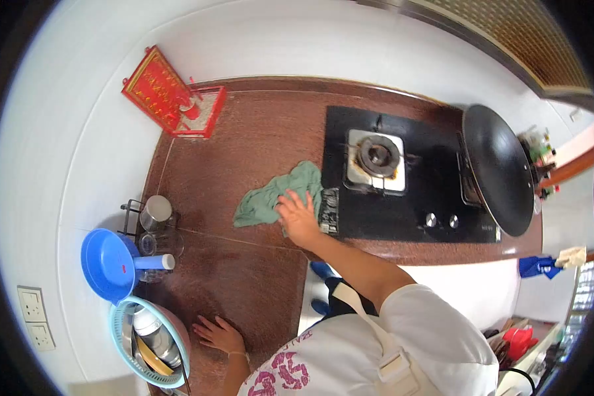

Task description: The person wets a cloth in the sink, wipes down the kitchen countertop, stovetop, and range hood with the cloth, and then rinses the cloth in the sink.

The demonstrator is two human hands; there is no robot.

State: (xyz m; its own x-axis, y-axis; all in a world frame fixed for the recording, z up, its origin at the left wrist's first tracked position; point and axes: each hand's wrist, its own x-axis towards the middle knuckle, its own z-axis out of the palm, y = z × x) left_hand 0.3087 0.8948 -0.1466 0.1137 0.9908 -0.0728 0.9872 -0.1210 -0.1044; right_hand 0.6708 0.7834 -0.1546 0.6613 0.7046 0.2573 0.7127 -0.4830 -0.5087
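Note:
My right hand lies on a crumpled green cloth, its fingers spread over the cloth rather than wrapped round it. The cloth rests on the reddish-brown countertop, against the left edge of the black gas stove. Lower in view, my left hand rests flat on the counter with its fingers apart, holding nothing. It is just right of a light blue basket holding metal ware.
A red plaque with a tray stands at the back left. Along the left wall are a blue ladle-like scoop and glasses on a rack. A large black wok sits tilted on the right burner.

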